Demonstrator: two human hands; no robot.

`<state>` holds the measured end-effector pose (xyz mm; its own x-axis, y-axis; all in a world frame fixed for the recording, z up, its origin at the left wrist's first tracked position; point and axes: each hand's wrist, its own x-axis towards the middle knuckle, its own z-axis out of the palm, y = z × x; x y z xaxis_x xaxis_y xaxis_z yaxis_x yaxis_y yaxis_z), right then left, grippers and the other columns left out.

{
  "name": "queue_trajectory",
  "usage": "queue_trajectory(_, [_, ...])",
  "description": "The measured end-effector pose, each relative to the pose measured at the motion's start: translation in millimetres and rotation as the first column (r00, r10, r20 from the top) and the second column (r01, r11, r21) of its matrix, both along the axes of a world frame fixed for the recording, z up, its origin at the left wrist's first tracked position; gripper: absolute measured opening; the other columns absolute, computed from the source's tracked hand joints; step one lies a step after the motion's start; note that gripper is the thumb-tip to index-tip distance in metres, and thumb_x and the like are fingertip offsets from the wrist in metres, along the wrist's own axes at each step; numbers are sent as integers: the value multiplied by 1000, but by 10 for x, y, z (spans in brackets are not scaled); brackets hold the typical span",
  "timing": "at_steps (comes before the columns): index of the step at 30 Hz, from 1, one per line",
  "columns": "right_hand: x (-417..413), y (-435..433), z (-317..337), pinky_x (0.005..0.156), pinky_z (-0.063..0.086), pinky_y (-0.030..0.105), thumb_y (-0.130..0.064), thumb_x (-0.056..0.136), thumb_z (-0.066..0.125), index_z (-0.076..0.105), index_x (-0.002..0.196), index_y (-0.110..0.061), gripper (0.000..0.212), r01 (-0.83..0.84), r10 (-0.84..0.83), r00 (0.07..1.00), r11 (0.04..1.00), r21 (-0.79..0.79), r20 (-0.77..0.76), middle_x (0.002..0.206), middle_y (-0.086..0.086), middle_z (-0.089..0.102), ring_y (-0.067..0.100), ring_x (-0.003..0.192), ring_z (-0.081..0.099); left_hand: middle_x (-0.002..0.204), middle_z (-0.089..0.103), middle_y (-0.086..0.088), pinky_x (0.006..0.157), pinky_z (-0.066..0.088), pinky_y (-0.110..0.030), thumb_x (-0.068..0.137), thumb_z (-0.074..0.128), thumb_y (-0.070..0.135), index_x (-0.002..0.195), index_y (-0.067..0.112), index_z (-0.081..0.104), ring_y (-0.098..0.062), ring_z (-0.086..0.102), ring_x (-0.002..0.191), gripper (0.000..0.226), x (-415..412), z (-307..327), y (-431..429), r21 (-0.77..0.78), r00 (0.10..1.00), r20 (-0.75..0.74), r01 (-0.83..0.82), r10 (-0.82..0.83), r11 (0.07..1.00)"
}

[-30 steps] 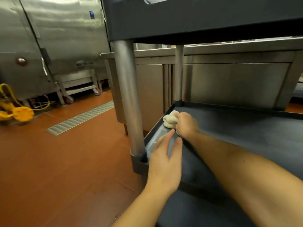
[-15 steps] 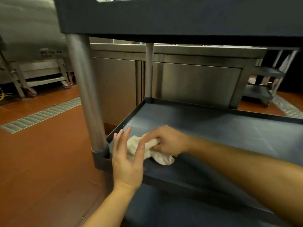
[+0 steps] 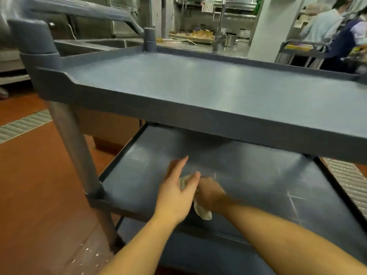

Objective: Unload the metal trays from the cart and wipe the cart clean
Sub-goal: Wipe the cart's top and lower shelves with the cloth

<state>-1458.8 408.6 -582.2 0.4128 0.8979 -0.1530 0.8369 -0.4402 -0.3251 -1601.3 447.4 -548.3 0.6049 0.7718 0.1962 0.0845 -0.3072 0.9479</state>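
head view: the grey plastic cart fills the frame. its top shelf, a shallow tray with a raised rim, shows a dull, faintly shiny surface. under it the middle shelf, also rimmed, holds a crumpled whitish cloth near its front edge, left of the shelf's middle, and carries pale scratch marks toward its right side. the right hand lies on the cloth with its grip curled round the bundle, and one end of the cloth sticks out below the wrist toward the shelf's front rim. the left hand is just beside it on the left, grip wide, fingers straight and together, thumb lying against the cloth. whether its palm touches the shelf i cannot tell, as both hands are blurred. a lower shelf of the cart shows beneath the forearms. a round metal post carries the cart's left front corner, and a curved handle rises above that end. left of the cart lies a red-brown floor with a strip of drain grate and pale specks near the post's foot. another grate runs right of the cart. behind the cart stands a steel table with a sink, a tap and a small metal pot. beyond the cart's far right corner two people stand by a metal rack.
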Motion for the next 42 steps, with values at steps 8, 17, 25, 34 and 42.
queue_trajectory(8, [-712, -587, 1012, 84, 50, 30, -14, 90, 47, 55, 128, -27, 41, 57, -64, 993, 996, -67, -100, 117, 0, 66, 22, 104, 63, 124, 56, 17, 97, 39, -22, 84, 52, 58, 124, 37, 58, 0, 48, 116, 46, -502, 1037, -198, 49, 994, -55, -94, 97, 994])
queue_trajectory(17, [-1307, -825, 2905, 92, 48, 29, -7, 78, 53, 63, 121, -26, 48, -97, 167, 963, 947, 306, -212, 119, -12, 63, 10, 109, 58, 69, 66, 13, 60, 45, -16, 80, 49, 54, 68, 33, 65, -6, 62, 70, 29, -771, 2722, -74, 135, 973, 117, -213, 198, 968])
queue_trajectory(25, [-738, -804, 3573, 91, 47, 26, -8, 85, 54, 62, 120, -28, 42, 80, -6, 987, 885, 459, -162, 121, -7, 63, 12, 103, 61, 85, 68, 13, 74, 46, -20, 83, 51, 48, 82, 31, 68, -6, 61, 88, 23, -454, 3377, -2, -56, 961, 113, -247, 252, 967])
queue_trajectory(34, [289, -1508, 3360, 78, 41, 28, -46, 89, 30, 61, 108, -34, 39, 114, -114, 993, 984, 138, -7, 95, 0, 75, 13, 92, 65, 100, 62, 27, 76, 39, -4, 92, 55, 40, 95, 43, 62, 15, 53, 97, 8, 543, 3078, -652, -210, 999, -27, -40, 35, 977])
queue_trajectory(42, [1658, -2713, 3320, 90, 45, 44, -8, 91, 50, 54, 134, -23, 46, 477, -487, 869, 872, 112, 89, 135, 4, 52, 31, 115, 54, 127, 58, 16, 97, 36, -17, 91, 56, 45, 124, 31, 60, 1, 49, 119, 37, 1708, 2999, -1341, -268, 985, -76, 127, -152, 955])
